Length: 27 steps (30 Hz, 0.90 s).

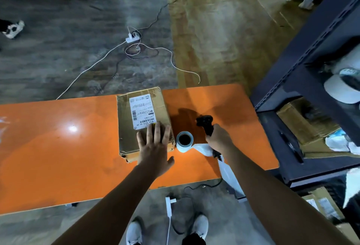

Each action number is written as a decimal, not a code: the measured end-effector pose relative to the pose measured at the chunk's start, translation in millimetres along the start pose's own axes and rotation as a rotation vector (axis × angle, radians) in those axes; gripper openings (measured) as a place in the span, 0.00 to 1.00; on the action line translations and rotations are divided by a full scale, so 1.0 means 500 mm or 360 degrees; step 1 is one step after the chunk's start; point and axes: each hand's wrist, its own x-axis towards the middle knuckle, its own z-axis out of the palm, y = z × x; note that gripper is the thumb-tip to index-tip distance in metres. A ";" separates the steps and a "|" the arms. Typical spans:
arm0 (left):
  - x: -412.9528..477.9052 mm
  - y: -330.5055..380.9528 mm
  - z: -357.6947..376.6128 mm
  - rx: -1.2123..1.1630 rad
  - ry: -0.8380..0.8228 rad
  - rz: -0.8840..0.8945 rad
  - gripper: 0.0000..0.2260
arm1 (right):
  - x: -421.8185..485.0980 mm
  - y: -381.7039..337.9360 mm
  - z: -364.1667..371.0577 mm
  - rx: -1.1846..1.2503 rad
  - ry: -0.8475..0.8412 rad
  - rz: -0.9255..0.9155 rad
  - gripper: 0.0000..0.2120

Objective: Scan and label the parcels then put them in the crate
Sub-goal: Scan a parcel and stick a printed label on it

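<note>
looking down from the head view, you had your left hand (pixel 155 147) laid flat, fingers straight, on the near right corner of the parcel (pixel 126 127) on the orange table (pixel 58 147), while your right hand (pixel 220 139) was curled around the handle of the scanner (pixel 204 122) near the label roll (pixel 184 141). your fingertips (pixel 157 127) reached the bottom edge of the shipping label (pixel 142 108) by its barcode, so a scan could have failed if they covered the bars, and the roll's loose strip, running under your right wrist and off the table edge, could have been dragged and tipped the roll. no crate showed here.
</note>
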 end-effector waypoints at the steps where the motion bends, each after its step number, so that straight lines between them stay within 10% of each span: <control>1: 0.000 0.000 -0.002 -0.0001 -0.0004 0.0003 0.47 | 0.006 0.002 0.007 -0.0048 0.0025 0.0043 0.22; 7: 0.000 -0.005 -0.014 -0.0004 -0.0049 0.0037 0.47 | 0.026 -0.001 0.064 -0.0302 0.0461 -0.0398 0.12; 10: -0.001 -0.010 -0.020 0.0003 -0.0080 0.0055 0.47 | 0.021 -0.025 0.099 -0.0468 0.0298 -0.0842 0.12; 16: 0.005 -0.017 -0.048 -0.0064 -0.0270 0.0094 0.47 | 0.036 -0.054 0.141 -0.0893 0.0079 -0.0721 0.17; 27: 0.029 -0.010 -0.137 -0.0969 -0.0181 -0.0263 0.17 | 0.010 -0.017 0.013 0.0579 0.0321 -0.0695 0.14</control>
